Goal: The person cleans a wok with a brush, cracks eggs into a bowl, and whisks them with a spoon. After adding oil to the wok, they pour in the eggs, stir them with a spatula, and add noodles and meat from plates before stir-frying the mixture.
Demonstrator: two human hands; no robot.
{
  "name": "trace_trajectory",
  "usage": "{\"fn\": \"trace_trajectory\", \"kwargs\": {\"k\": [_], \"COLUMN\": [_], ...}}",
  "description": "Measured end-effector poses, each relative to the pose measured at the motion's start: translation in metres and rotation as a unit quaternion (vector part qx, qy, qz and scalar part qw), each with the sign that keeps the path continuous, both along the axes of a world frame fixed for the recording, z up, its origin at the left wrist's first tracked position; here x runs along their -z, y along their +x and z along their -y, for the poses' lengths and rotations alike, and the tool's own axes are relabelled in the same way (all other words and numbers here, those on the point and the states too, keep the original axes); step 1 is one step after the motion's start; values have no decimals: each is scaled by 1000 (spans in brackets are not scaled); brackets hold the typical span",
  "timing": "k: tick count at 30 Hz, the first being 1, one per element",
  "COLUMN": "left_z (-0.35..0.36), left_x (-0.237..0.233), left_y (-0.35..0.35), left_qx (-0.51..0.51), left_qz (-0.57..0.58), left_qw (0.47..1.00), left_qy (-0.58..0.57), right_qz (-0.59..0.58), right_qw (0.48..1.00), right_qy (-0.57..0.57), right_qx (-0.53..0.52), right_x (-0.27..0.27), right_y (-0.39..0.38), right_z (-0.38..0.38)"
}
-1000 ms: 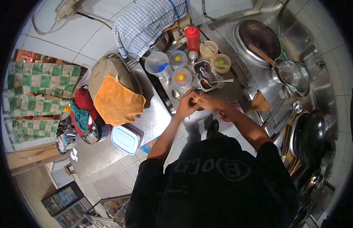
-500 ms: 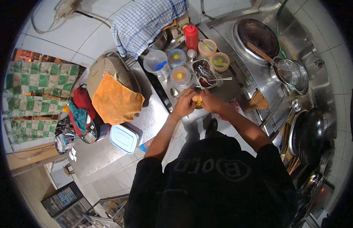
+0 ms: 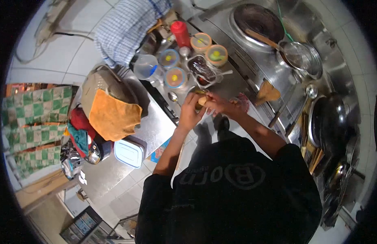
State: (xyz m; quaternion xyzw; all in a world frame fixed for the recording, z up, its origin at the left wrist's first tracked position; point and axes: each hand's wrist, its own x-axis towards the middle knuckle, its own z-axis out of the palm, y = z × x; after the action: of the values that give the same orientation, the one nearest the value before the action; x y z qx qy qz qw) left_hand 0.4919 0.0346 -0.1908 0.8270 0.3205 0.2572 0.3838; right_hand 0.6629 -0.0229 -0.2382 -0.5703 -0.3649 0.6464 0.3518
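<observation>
My left hand (image 3: 191,110) is closed round a brownish eggshell (image 3: 202,101) at the counter's front edge. My right hand (image 3: 223,106) is beside it, fingers bent inward; a pale piece, apparently the shell's other half, shows under its fingertips. Just beyond my fingers the rim of a small bowl (image 3: 201,91) shows, its contents mostly hidden. Near my left hand lies a metal spoon (image 3: 173,96). Beyond both hands stand a metal tray of dark sauce (image 3: 201,70) with a spoon in it, and several lidded tubs (image 3: 175,77).
A red squeeze bottle (image 3: 180,34) and a clear plastic jug (image 3: 145,67) stand farther back. To the right are a stove burner (image 3: 259,25), a strainer (image 3: 299,55) and a ladle (image 3: 311,91). An orange cloth (image 3: 114,116) covers part of a rice-cooker-like appliance on the left.
The view has shifted, so the counter sits farther left and higher. The hands have drawn slightly toward the body from over the bowl, and the yellow egg below the shell no longer shows.
</observation>
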Motion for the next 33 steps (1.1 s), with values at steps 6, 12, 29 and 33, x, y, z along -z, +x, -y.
{"fn": "trace_trajectory", "kwargs": {"k": [6, 12, 29, 33], "left_z": [46, 77, 205, 279], "left_x": [44, 21, 141, 100], "left_y": [43, 37, -86, -104], "left_qx": [72, 82, -437, -557], "left_qz": [-8, -79, 18, -38], "left_qw": [997, 992, 877, 787], "left_qy": [-26, -52, -197, -262], "right_qz": [47, 127, 229, 118], "right_qw": [988, 977, 895, 891], "right_qy": [-96, -131, 273, 70], "right_qx": [109, 105, -270, -434], "right_x": [8, 61, 65, 79], "right_y": [43, 84, 45, 5], "right_z": [66, 111, 60, 51]}}
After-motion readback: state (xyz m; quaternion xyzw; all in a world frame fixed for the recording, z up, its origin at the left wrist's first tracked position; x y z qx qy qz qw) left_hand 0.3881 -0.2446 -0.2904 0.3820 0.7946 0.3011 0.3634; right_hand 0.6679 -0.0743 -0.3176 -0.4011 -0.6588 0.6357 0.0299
